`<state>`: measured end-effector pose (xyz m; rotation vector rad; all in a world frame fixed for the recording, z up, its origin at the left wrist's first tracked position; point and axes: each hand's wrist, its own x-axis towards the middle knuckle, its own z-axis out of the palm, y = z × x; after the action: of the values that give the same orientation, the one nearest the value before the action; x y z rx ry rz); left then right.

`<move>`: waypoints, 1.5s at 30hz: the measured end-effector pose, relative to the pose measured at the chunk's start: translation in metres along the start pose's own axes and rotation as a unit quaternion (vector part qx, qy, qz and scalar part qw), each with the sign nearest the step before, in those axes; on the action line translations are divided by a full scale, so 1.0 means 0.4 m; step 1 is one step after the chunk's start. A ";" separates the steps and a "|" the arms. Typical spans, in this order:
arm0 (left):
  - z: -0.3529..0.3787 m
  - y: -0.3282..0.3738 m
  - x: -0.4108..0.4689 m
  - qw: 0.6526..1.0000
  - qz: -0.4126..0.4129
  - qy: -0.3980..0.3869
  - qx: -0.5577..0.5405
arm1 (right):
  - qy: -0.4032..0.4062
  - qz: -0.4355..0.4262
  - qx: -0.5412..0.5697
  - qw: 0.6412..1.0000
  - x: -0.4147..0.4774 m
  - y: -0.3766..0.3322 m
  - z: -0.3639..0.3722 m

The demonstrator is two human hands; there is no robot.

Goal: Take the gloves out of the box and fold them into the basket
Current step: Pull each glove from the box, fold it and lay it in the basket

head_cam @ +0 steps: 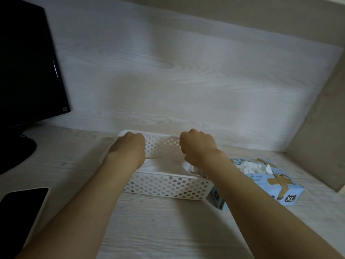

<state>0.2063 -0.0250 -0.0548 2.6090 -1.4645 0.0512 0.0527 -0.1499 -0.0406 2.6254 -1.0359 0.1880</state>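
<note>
My left hand (128,146) and right hand (197,146) curl over the perforated basket (164,186), whose long axis runs left-right; I cannot tell what they grip. A crumpled glove (190,168) lies at its right end, the glove box (287,186) just beyond, open desk (168,230) before it.

Your basket (168,184) is shallow white plastic, punched all over with round holes, and sits long side toward you on the counter (158,230). Just beside its right end is the pale blue box (283,187), marked XL, with crumpled white gloves (252,166) bunching out of its top opening. One crinkled glove (190,168) shows at the basket's right end.
</note>
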 end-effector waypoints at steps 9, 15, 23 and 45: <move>-0.027 0.157 -0.066 0.952 0.208 0.176 -0.140 | 0.179 0.092 0.300 0.932 -0.130 0.082 0.006; 0.024 0.267 -0.137 0.887 0.326 0.308 -0.112 | 0.232 0.131 0.314 0.911 -0.235 0.192 0.030; 0.148 0.354 -0.166 0.861 0.332 0.380 -0.064 | 0.181 0.211 0.273 0.921 -0.320 0.299 0.093; 0.163 0.378 -0.173 0.880 0.344 0.325 0.043 | 0.308 0.180 0.361 0.862 -0.288 0.294 0.154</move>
<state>0.0386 -0.0535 -0.1094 1.6788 -1.9881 0.9706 -0.1113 -0.1775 -0.0977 2.5513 -1.3573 1.6687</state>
